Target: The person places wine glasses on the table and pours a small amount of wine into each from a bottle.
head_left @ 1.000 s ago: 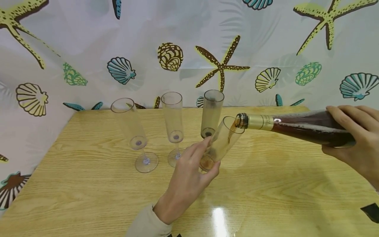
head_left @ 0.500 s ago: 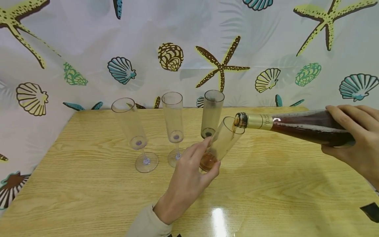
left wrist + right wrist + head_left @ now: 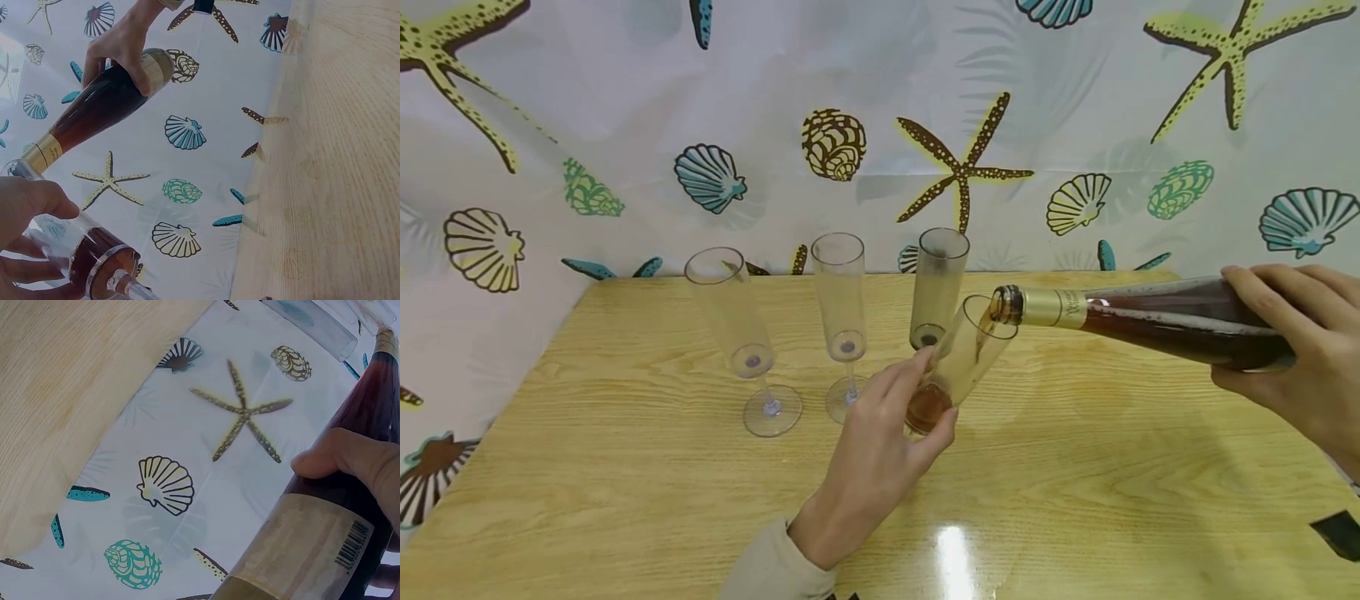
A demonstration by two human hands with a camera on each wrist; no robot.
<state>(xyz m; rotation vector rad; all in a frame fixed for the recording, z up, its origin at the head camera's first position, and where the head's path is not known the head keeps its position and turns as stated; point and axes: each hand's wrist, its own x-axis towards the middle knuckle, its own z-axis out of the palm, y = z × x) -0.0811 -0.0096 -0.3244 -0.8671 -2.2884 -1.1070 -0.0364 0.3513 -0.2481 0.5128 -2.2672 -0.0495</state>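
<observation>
My left hand point(image 3: 880, 458) grips a clear champagne flute point(image 3: 973, 358) low on its bowl, tilted with its rim toward the right. Amber-brown liquid point(image 3: 927, 408) covers the bottom of the bowl. From the right, my right hand point(image 3: 1311, 350) holds a dark wine bottle point(image 3: 1172, 317) nearly level, its gold-collared neck at the flute's rim. A thin stream runs from the mouth down inside the glass. In the left wrist view the flute's stem point(image 3: 128, 287) shows below the fingers. A pale label with a barcode point(image 3: 353, 547) faces up in the right wrist view.
On the wooden table point(image 3: 625, 492) stand a left flute point(image 3: 730, 317), a middle flute point(image 3: 840, 292) and a greyish flute point(image 3: 938, 283) partly behind the held glass. Behind the table hangs a white cloth point(image 3: 760, 75) printed with shells and starfish.
The liquid in the held flute has risen and looks darker. The bottle has shifted very slightly left; the left hand stays in place.
</observation>
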